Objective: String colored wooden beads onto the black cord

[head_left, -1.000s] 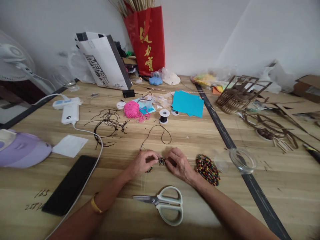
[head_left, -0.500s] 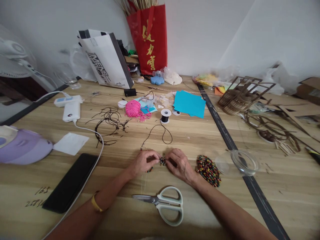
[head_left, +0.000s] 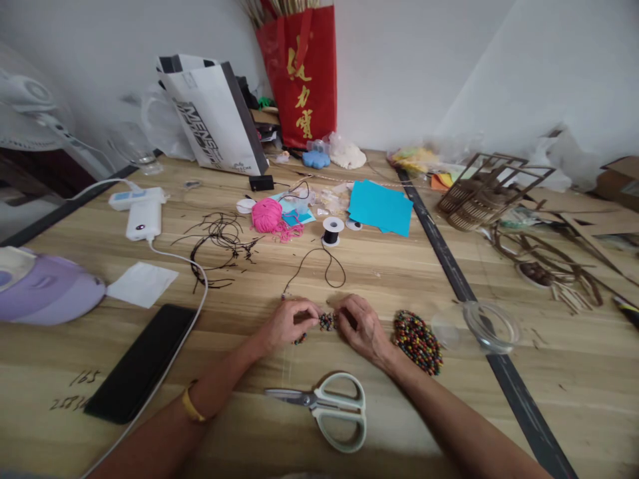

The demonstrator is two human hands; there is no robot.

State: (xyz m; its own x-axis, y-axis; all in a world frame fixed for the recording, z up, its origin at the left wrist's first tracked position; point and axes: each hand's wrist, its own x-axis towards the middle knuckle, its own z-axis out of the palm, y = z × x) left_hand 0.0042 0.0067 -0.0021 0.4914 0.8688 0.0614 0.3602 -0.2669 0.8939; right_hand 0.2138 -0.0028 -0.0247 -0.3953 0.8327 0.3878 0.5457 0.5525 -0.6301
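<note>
Thumb and forefinger of my left hand (head_left: 290,324) are pinched at the left edge of a small cluster of multicoloured beads (head_left: 327,322). More of this beaded strand shows below the palm. My right hand (head_left: 363,327) has its fingers curled together at the cluster's right side; what sits in its fingertips is too small to make out. A black cord (head_left: 305,261) runs in a loop from a white spool (head_left: 333,231) down to my left hand. Pale-handled scissors (head_left: 327,403) lie in front of both hands. Right of my right hand is a heap of strung beads (head_left: 418,342).
A clear round container (head_left: 492,326) stands beyond the bead heap. Black cord scraps (head_left: 219,243), pink yarn (head_left: 267,215) and blue sheets (head_left: 380,207) lie farther back. At left are a black phone-like slab (head_left: 142,362) and a white cable (head_left: 200,293). Bags stand by the wall.
My right hand has shifted slightly to the right, so more of the bead cluster shows between the hands. My left hand keeps its pinch in place.
</note>
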